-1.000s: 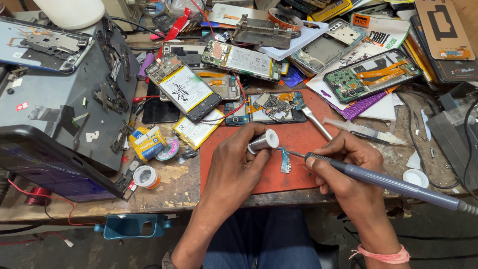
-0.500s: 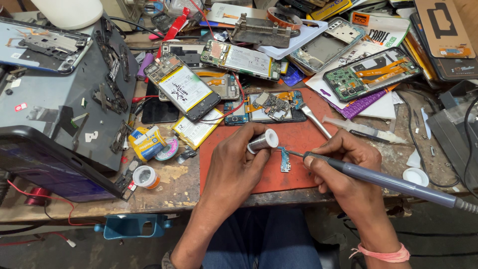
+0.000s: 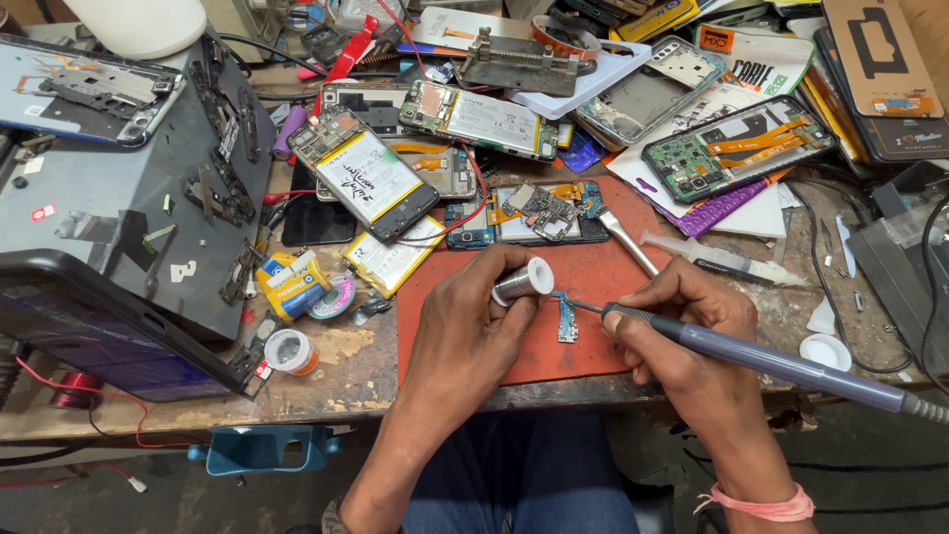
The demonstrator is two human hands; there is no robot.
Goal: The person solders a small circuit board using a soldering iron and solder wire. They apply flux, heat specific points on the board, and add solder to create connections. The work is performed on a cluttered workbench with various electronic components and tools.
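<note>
A head-worn camera looked down on a crowded phone-repair bench. Near the centre of the frame lay an orange-red work mat point(image 3: 583, 341), apparently there to give one uncluttered surface for fine work.

In the middle of that mat sat a small blue-green circuit board point(image 3: 566, 318), lying flat between the two hands. The right hand point(image 3: 682, 331), at centre right, was closed in a pen-style grip around a grey soldering iron point(image 3: 781, 364), whose handle ran off toward the lower right edge while its thin tip pointed left at the top of the little board, seemingly touching it. That low, pencil-like hold likely steadied the tip.

The left hand point(image 3: 470, 336), just left of centre, had its fingers curled around a small spool of solder point(image 3: 524, 281), held just above and beside the board, probably so the wire could be fed close to the tip. Whether any wire reached the joint was too fine to tell.

Above the mat, in the upper middle of the frame, opened phones point(image 3: 366, 178) lay face down with batteries and boards exposed. A silver pair of tweezers point(image 3: 628, 240) rested at the mat's upper right edge, within reach. To the left stood a large grey machine housing point(image 3: 129, 227), with a small white-lidded tub point(image 3: 287, 350) and a yellow roll of tape point(image 3: 292, 282) near its base, at lower left.
</note>
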